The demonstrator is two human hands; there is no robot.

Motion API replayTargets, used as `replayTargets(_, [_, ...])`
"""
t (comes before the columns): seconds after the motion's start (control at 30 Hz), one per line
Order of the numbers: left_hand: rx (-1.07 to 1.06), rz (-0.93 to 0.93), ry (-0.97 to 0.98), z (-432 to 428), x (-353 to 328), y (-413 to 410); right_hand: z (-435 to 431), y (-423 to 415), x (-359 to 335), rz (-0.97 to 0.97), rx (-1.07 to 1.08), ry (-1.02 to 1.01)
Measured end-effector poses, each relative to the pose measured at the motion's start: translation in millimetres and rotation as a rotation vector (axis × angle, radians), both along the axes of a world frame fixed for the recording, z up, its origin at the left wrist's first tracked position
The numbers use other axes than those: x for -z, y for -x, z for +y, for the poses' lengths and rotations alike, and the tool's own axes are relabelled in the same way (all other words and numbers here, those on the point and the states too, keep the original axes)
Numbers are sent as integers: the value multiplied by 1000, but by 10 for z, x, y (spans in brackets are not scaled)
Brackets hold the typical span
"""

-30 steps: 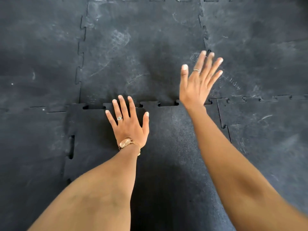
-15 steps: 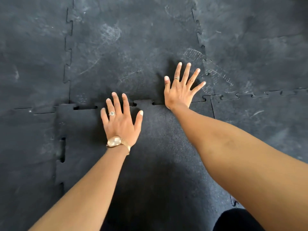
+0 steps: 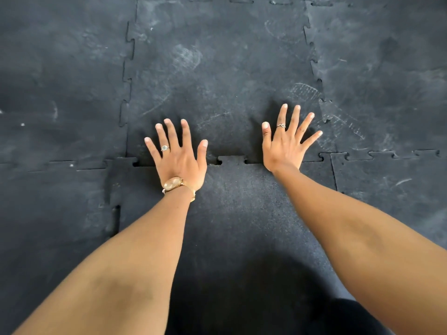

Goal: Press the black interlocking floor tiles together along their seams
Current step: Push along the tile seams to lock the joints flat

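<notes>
Black interlocking floor tiles fill the view. The near tile (image 3: pixel 242 209) meets the far tile (image 3: pixel 217 76) along a toothed seam (image 3: pixel 232 160) with small dark gaps between the teeth. My left hand (image 3: pixel 179 155) lies flat across that seam, fingers spread, a ring on one finger and a gold watch at the wrist. My right hand (image 3: pixel 286 143) is flat with spread fingers too, its heel at the seam and its fingers on the far tile. Neither hand holds anything.
A vertical seam (image 3: pixel 127 93) runs up on the left and another vertical seam (image 3: pixel 314 68) on the right. A narrow open gap (image 3: pixel 117 218) shows at the near tile's left edge. Neighbouring tiles are scuffed with pale marks.
My left hand slid forward from the near tile onto the seam. My right hand came down from raised to flat on the far tile beside the seam.
</notes>
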State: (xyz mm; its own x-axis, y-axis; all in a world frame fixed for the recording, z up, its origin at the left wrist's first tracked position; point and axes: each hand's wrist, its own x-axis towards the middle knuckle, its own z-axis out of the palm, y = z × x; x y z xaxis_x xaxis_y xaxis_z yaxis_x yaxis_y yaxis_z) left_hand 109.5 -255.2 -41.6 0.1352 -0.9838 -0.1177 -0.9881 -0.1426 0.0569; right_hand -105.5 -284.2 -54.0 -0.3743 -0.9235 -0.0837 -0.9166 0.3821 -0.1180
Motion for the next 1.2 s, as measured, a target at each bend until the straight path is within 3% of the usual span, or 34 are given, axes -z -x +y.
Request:
replayTargets(0.13, [94,58,56,250,-156,-162,21,-5,-38,-26,1,-17])
replayTargets(0.2, [8,38,111,634,-147,-427,21,4,-43,-38,-11,-14])
replayTargets(0.27, [-81,-5,57,1000,-113,-660,36,9,-39,-50,-15,0])
replayTargets(0.37, [-52,-90,3,1151,9,-773,34,-14,-66,-26,-33,32])
replayTargets(0.47, [-57,-55,-9,1107,19,-752,112,-87,-179,-27,-61,87])
replayTargets(0.53, [-61,-39,-3,1112,40,-765,120,-251,-268,-100,-147,183])
replayTargets(0.63, [-74,-2,-3,1099,20,-765,20,-682,-480,-322,-234,489])
replayTargets(0.7, [-75,-6,13,1102,43,-770,-70,-957,-526,-316,-281,592])
replayTargets(0.83, [-78,3,48,1104,99,-771,-39,-1115,-148,-38,-328,77])
replayTargets(1.2, [-27,102,61,1109,-98,-926,-70,-1109,-142,-1,-305,-87])
